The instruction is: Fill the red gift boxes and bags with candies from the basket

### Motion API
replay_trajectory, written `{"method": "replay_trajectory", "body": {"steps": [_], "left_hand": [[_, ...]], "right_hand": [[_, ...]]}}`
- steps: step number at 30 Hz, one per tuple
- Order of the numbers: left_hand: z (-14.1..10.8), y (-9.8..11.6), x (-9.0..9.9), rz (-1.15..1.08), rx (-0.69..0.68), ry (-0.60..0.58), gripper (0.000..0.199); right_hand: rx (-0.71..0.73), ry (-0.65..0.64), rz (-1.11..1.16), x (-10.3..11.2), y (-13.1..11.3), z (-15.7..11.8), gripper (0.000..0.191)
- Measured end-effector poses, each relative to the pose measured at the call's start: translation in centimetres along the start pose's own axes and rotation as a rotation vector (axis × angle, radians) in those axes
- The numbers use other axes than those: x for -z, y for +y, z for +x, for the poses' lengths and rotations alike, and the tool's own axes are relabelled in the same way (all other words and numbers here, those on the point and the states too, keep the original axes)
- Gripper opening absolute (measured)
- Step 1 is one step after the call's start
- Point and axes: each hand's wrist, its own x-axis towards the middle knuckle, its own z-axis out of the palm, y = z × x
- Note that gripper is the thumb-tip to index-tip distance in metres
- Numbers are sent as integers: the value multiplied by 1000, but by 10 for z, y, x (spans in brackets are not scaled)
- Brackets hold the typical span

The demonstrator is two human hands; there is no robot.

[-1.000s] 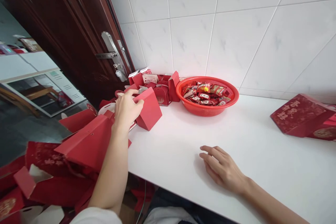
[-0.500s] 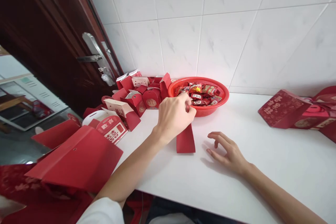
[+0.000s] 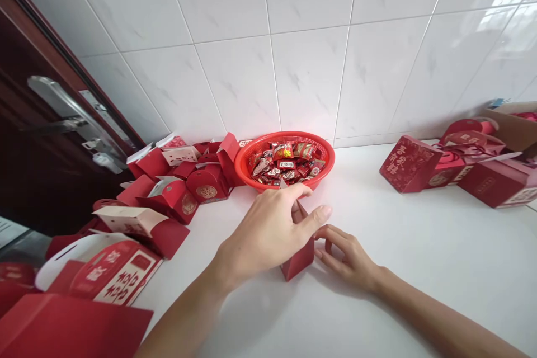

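Observation:
A small red cardboard box (image 3: 300, 260) stands on the white table with its top end raised. My left hand (image 3: 272, 229) reaches over it, thumb and index finger spread apart; its other fingers are hidden behind the hand. No candy shows in that hand. My right hand (image 3: 346, 254) rests low at the box's right side, fingers loosely bent and apart, their tips beside or just touching its edge. Beyond the hands sits a red plastic basket (image 3: 325, 170) filled with wrapped candies (image 3: 289, 165), mostly red.
Several red gift boxes (image 3: 207, 184) line the table's left side, many with lids up. More finished-looking boxes (image 3: 411, 162) stand at the right, near a brown carton (image 3: 509, 131). A tiled wall (image 3: 310, 78) runs behind; a dark door (image 3: 25, 168) stands left.
My left hand has drawn back from the basket to above the box, and its fingers have spread. My right hand now lies closer to the box. The view has turned right.

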Motion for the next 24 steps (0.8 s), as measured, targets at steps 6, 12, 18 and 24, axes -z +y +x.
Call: {"method": "replay_trajectory", "body": {"steps": [6, 12, 18, 24], "left_hand": [[-6, -11, 11, -53, 5, -89, 48], [-10, -16, 11, -77, -117, -190, 54], [-4, -19, 7, -6, -166, -189, 54], [-7, -17, 19, 85, -292, -120, 44]], "right_hand": [[43, -73, 92, 1, -5, 1, 19], [-117, 56, 145, -3, -3, 4, 17], [-287, 129, 222, -5, 3, 1, 15], [-358, 65, 239, -3, 5, -3, 23]]}}
